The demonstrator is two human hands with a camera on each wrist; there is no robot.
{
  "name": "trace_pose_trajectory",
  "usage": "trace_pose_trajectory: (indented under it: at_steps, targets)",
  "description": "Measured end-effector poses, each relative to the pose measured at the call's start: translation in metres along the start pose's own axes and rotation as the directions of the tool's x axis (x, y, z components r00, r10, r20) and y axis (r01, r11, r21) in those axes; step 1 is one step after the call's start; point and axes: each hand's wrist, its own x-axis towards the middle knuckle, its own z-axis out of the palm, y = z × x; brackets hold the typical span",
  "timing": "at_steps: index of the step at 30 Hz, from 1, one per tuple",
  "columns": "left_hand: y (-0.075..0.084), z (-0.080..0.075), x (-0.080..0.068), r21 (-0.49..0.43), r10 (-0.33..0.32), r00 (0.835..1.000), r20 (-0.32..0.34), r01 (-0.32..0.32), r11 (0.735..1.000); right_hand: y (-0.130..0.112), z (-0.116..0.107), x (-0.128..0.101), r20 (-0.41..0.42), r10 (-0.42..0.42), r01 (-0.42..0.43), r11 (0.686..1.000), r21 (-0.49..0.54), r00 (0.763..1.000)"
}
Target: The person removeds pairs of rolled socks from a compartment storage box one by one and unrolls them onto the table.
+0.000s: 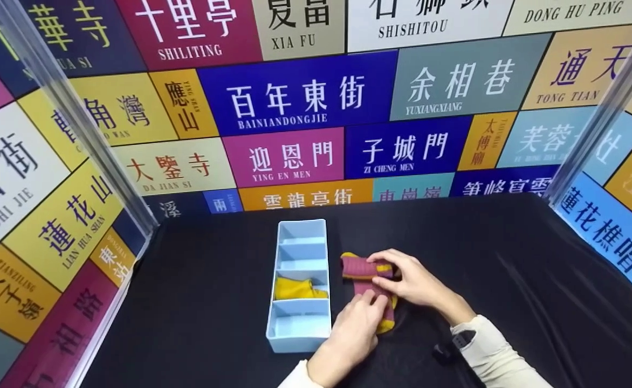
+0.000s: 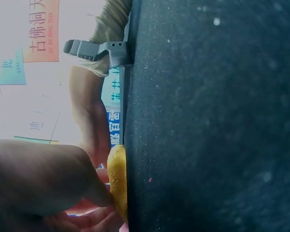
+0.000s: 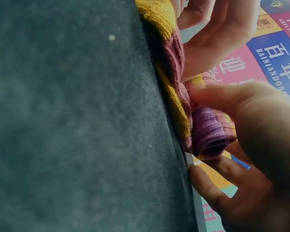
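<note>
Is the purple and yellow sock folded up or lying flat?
Folded. The sock is doubled over on the black cloth, its rolled end showing in the right wrist view, both hands pinching it.

A black-clothed table (image 1: 510, 280) carries a blue divided tray (image 1: 300, 285) and socks (image 1: 367, 283).

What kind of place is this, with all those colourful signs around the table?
Probably a staged recording booth, not a home. Printed panels of street names wall in a table under a black cloth, with metal posts at the corners. Two hands fold a maroon and yellow sock beside a blue divided tray.
</note>
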Motion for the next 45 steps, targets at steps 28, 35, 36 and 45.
trace_pose_trajectory:
  at_steps: [28,35,36,45]
  targets:
    - [-0.002,-0.001,-0.002,-0.038,-0.003,0.999,-0.037,0.002,0.999,0.016,0.003,0.024,-0.084,0.106,-0.104,0.994,0.031,0.991]
    - [-0.002,-0.002,-0.001,-0.049,0.01,0.999,-0.039,-0.012,0.999,0.019,0.002,0.027,-0.079,0.107,-0.104,0.994,0.037,0.991]
    - [-0.001,-0.002,0.0,-0.05,0.006,0.999,-0.04,-0.008,0.999,0.019,0.002,0.027,-0.081,0.106,-0.102,0.994,0.044,0.991]
    - [0.0,0.001,0.001,-0.036,-0.028,0.997,-0.072,0.026,0.999,0.02,0.001,0.031,-0.068,0.163,-0.163,0.987,-0.002,0.984]
